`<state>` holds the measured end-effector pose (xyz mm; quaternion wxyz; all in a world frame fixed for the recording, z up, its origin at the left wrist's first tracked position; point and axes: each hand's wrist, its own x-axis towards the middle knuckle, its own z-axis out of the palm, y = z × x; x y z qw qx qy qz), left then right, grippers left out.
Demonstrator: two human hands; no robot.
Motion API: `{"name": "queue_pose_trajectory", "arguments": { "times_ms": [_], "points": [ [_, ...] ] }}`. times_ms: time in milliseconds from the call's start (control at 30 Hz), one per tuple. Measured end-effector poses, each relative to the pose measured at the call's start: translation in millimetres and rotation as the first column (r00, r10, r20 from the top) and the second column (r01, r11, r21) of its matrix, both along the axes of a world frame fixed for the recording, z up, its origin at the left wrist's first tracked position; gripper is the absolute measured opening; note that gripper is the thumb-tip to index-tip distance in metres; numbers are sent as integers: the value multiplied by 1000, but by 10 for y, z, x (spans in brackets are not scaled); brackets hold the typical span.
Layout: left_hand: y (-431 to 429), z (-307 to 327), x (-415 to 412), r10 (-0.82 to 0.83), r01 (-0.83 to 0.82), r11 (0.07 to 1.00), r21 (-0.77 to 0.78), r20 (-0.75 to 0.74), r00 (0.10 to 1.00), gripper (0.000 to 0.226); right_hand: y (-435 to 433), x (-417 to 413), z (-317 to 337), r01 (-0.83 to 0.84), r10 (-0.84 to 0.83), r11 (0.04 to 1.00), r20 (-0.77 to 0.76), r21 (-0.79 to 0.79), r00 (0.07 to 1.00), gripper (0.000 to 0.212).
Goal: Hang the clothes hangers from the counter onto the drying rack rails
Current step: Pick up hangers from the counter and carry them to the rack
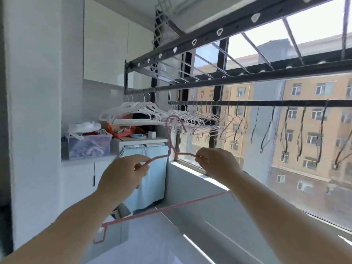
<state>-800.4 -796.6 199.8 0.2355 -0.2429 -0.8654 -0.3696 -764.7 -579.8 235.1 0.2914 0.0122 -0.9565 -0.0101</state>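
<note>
Left hand and right hand each pinch a shoulder of the thin pink wire hanger, hook up between them, long axis hand-to-hand; dark metal drying-rack rail sits above and beyond, probably nearer the right hand.

bright daylight floods through the window, streaking the sill, with soft blur and wide-angle bending at edges.

Sunlit window faces apartment blocks; white cabinets, perhaps glossy.
</note>
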Motion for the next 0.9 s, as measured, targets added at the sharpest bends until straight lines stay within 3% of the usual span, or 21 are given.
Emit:
{"name": "queue_pose_trajectory", "arguments": {
  "times_ms": [367,533,667,767,900],
  "points": [
    [231,225,-1635,37,-36,999,27,-63,997,24,196,-1581,298,47,-47,997,8,69,999,28],
    [404,684,-2424,110,-101,994,47,-271,956,27,336,-2225,766,113,-43,961,-267,254,963,31],
    [471,844,-2894,99,-83,994,76,-241,965,26,235,-2680,1169,248,26,893,-594,375,804,28],
    [484,891,-3305,64,-51,997,64,-222,973,24,138,-2923,1419,415,-168,805,-508,423,845,42],
    [556,1069,-3750,25,-1,995,98,-243,970,27,53,-3125,1703,643,-477,678,-453,356,753,44]
  ]
}}
